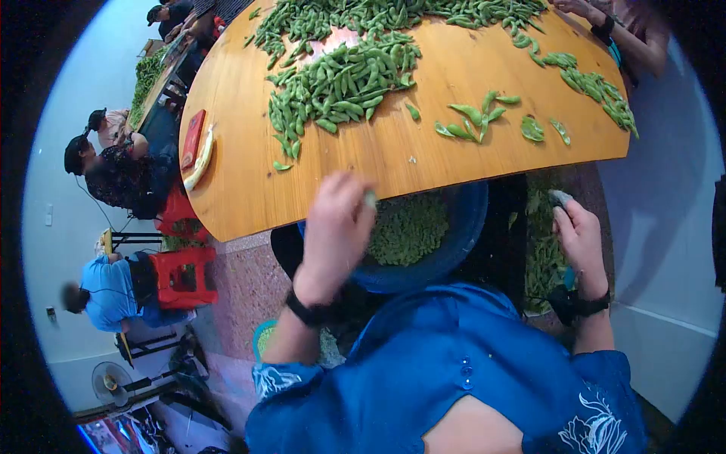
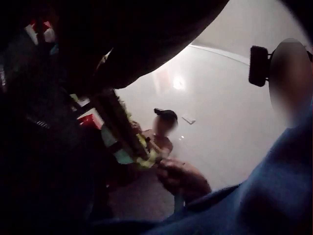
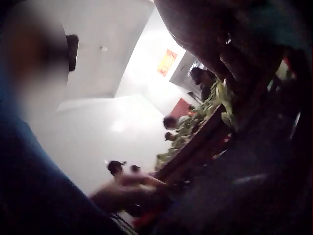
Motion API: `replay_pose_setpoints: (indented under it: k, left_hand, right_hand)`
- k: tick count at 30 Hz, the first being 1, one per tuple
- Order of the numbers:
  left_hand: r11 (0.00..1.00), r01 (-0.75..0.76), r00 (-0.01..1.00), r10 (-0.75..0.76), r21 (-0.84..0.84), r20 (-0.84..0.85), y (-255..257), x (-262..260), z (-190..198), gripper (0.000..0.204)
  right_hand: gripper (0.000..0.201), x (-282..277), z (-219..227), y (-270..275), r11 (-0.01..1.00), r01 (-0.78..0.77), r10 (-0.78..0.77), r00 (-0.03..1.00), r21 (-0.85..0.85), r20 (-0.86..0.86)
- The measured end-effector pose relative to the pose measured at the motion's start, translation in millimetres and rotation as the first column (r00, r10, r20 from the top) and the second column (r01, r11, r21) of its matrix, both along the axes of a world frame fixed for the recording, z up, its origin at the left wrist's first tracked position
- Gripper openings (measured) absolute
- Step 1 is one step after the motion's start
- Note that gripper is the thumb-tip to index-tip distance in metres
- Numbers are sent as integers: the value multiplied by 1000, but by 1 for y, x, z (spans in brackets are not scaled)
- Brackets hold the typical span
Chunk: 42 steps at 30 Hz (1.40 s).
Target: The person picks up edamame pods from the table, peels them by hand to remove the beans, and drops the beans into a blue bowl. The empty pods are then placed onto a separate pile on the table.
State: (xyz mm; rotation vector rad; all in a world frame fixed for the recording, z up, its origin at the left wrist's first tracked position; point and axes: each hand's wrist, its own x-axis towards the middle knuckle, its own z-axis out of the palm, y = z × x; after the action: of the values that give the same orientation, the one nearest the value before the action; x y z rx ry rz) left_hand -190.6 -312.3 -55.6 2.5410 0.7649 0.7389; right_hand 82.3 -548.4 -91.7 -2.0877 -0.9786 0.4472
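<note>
Pod table: beans and both hands seen clearly from the head view only

The head view gives the fullest record. A large heap of pods (image 1: 344, 83) lies on the wooden table (image 1: 242, 155), with a few loose pods (image 1: 473, 121) to the right of it and a line of others along the right edge. Below the near edge, partly under the tabletop, sits a blue bowl (image 1: 475, 238) with green beans (image 1: 408, 231) inside. Neither wrist view shows these beans in any readable form.

The left hand (image 1: 336, 227) is at the near edge, above the left part of the bowl. Its fingers are bent, and a small pale spot shows at the tips; motion blur prevents telling whether it is a held pod or a covering. The right hand (image 1: 581, 238) is right of the bowl and apart from it, over a strip of greens (image 1: 544, 261). Its fingers are partly bent with a grey tip; whether it holds anything cannot be told.

The left wrist view is dark, yet records a capped person (image 2: 165, 125) against a pale wall. The right wrist view shows the table side-on, pods along its top, and an orange-red sign (image 3: 167, 62) on the wall that the head view lacks.

Found in the head view alone: a red block (image 1: 193, 140) beside a pale curved strip (image 1: 200, 159), and a fan (image 1: 111, 382).
</note>
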Motion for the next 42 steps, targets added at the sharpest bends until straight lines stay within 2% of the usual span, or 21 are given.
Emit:
replay_pose_setpoints:
  k: [1, 3, 6, 7, 9, 13, 15, 17, 18, 19, 20, 22, 24, 25, 26, 30, 32, 33, 35, 38, 42]
  left_hand:
    - [988, -34, 999, 35, 147, -7, 20, 10, 2, 20]
    - [962, -77, 996, 85, 261, -19, 60, 34, 3, 24]
    - [931, -8, 997, 33, 365, -62, 100, 56, -2, 23]
    - [929, -3, 998, 29, 371, -63, 102, 59, 0, 23]
    - [985, -61, 961, 102, 160, -258, 105, 64, 5, 20]
    - [981, -60, 975, 97, 185, -199, 110, 54, -5, 19]
    - [974, -48, 982, 87, 223, -170, 96, 47, -2, 18]
    - [967, -25, 987, 65, 253, -149, 69, 41, 5, 17]
    - [994, -32, 998, 26, -104, -56, 48, 41, 8, 20]
    - [894, -5, 999, 25, -448, 40, 29, 41, 7, 22]
    - [889, 4, 999, 12, -458, 32, 14, 40, 3, 22]
    - [695, 183, 972, -21, -695, 236, -11, 38, -4, 31]
    - [677, 185, 969, -6, -712, 246, -26, 35, -13, 34]
    - [664, 185, 965, 14, -724, 260, -30, 33, -19, 38]
    - [723, 200, 959, -6, -661, 283, -32, 31, -28, 40]
    - [788, 191, 959, -22, -585, 283, -40, 30, -36, 41]
    - [905, 158, 971, -70, -395, 229, -44, 30, -37, 43]
    - [904, 161, 971, -72, -396, 230, -46, 31, -40, 43]
    - [809, 159, 936, 59, -565, 347, -52, 32, -48, 46]
    - [854, 111, 955, 51, -508, 293, -57, 31, -47, 43]
    - [823, 109, 959, 60, -558, 276, -61, 29, -48, 39]
  right_hand:
    - [26, -1, 0, -1, 1000, 1, -1, 1000, 5, 3]
    - [25, -2, 1, -1, 995, 92, -95, 978, -24, -184]
    - [25, -10, -6, 5, 998, 8, 1, 990, 62, -139]
    - [25, -13, -5, 8, 999, -16, 23, 989, 52, -149]
    - [25, -19, -4, 15, 997, -39, 50, 986, 70, -160]
    - [26, -32, 0, 36, 974, -168, 192, 969, 154, -158]
    - [27, -42, 19, 51, 978, -174, 199, 945, 117, -260]
    - [27, -50, 27, 68, 932, -296, 347, 893, 209, -285]
    - [27, -56, 32, 76, 938, -282, 333, 895, 203, -297]
    - [26, -61, 39, 84, 934, -295, 355, 830, 200, -431]
    - [25, -65, 42, 91, 930, -308, 368, 746, 202, -554]
    - [23, -74, 41, 101, 920, -322, 389, 690, 223, -610]
    - [17, -78, 39, 108, 894, -360, 438, 582, 266, -685]
    - [17, -80, 37, 108, 896, -358, 433, 581, 261, -689]
    - [16, -81, 36, 108, 896, -373, 427, 576, 240, -697]
    - [16, -86, 27, 104, 903, -354, 413, 561, 244, -717]
    - [16, -85, 27, 101, 907, -353, 402, 560, 230, -724]
    - [16, -85, 28, 100, 910, -354, 392, 557, 218, -733]
    - [15, -88, 25, 98, 913, -333, 390, 544, 235, -743]
    - [16, -94, 17, 97, 917, -284, 391, 511, 279, -765]
    - [22, -102, 10, 99, 913, -232, 407, 503, 335, -762]
